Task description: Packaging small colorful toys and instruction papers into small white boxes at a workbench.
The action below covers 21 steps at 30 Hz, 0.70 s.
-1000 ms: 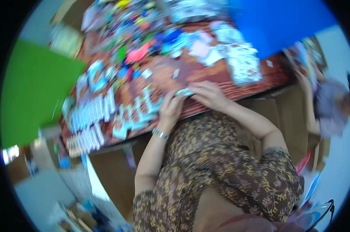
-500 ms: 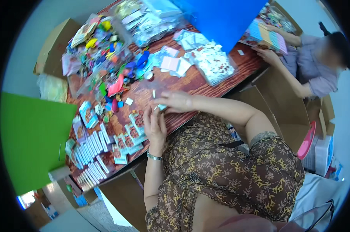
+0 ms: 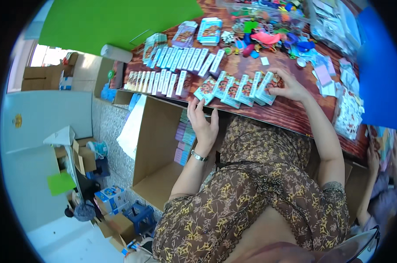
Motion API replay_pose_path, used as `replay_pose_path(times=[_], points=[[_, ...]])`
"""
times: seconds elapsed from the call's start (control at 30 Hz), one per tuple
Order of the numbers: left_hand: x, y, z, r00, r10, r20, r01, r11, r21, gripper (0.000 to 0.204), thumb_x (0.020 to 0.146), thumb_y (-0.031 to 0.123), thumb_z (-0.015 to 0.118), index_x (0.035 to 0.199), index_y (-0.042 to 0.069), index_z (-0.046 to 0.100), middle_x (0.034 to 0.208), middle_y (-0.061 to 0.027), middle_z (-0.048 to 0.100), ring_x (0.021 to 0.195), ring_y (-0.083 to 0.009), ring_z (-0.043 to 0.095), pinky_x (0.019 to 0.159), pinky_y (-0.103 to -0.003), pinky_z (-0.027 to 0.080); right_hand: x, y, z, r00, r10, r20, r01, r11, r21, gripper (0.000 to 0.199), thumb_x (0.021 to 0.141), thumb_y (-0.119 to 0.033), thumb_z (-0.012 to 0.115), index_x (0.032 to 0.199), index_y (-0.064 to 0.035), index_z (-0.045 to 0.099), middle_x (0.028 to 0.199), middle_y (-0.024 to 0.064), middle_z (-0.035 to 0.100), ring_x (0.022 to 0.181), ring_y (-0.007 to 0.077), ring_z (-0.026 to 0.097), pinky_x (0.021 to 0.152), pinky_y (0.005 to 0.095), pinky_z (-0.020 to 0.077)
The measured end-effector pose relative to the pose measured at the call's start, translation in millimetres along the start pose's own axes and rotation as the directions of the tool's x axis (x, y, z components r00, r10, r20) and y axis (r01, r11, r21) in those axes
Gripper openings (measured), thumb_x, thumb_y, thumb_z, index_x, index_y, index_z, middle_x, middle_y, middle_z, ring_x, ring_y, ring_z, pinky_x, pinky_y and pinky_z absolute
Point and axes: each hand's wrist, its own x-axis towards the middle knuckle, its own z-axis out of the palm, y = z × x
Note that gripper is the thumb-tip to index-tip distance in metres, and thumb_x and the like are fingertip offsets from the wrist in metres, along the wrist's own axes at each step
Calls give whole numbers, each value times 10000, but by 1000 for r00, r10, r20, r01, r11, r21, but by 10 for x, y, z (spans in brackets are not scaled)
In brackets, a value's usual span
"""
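A slanting row of small teal picture boxes [image 3: 231, 93] lies along the table's front edge, each leaning on its neighbour. My right hand [image 3: 290, 87] has thumb and fingers on the end box [image 3: 265, 90] at the row's right. At the other end, my left hand [image 3: 202, 125] is at the table edge with its fingers apart, fingertips at the leftmost box [image 3: 205, 90]. To the left stand two rows of thin boxes [image 3: 181, 59] with their white edges up. Behind them lie stacks of flat picture cartons [image 3: 209, 31].
Loose colourful small toys [image 3: 266, 38] are heaped at the back, beside bags of white packets [image 3: 332, 22]. A green panel [image 3: 110, 22] borders the left, a blue one [image 3: 380, 65] the right. An open carton [image 3: 159, 140] holding boxes stands below the table. Another person's hands [image 3: 373, 153] show at right.
The view has swung to the left. My hands were together over a small item; now they are apart at the two ends of the teal row, which has gained a box at its right.
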Motion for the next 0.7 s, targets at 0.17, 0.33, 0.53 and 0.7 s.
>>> replay_pose_path(times=[0.17, 0.33, 0.53, 0.7], points=[[209, -419, 204, 988, 4, 155, -17, 996, 86, 659, 906, 207, 731, 1420, -63, 421, 1445, -377, 387, 1324, -572, 381, 1101, -600, 347, 223, 0, -21, 966, -219, 139, 237, 964, -123, 963, 781, -272, 823, 1578, -118, 305, 1555, 177, 412, 1446, 311, 398, 1164, 435, 359], [271, -601, 363, 976, 0, 217, -31, 990, 139, 632, 927, 214, 690, 1429, -58, 420, 1388, -380, 421, 1216, -550, 454, 1033, -584, 398, 332, -186, -83, 927, -152, 342, 244, 938, -245, 1011, 768, -267, 823, 1596, -128, 260, 1561, 211, 397, 1440, 360, 395, 1183, 447, 327], [362, -559, 349, 959, -150, 242, 153, 988, 8, 617, 881, 125, 721, 1402, -65, 452, 1194, -276, 487, 1081, -444, 520, 967, -500, 444, 369, -144, 15, 906, -181, 383, 253, 956, -146, 978, 788, -199, 827, 1581, -102, 263, 1536, 197, 418, 1417, 309, 425, 1169, 404, 351], [367, -458, 335, 927, -199, 318, 258, 954, -154, 521, 841, 62, 743, 1326, -6, 566, 1208, -232, 521, 1143, -380, 536, 954, -434, 479, 362, -130, 46, 904, -219, 368, 296, 941, -167, 989, 778, -203, 836, 1576, -110, 260, 1536, 201, 408, 1420, 326, 417, 1170, 408, 350]])
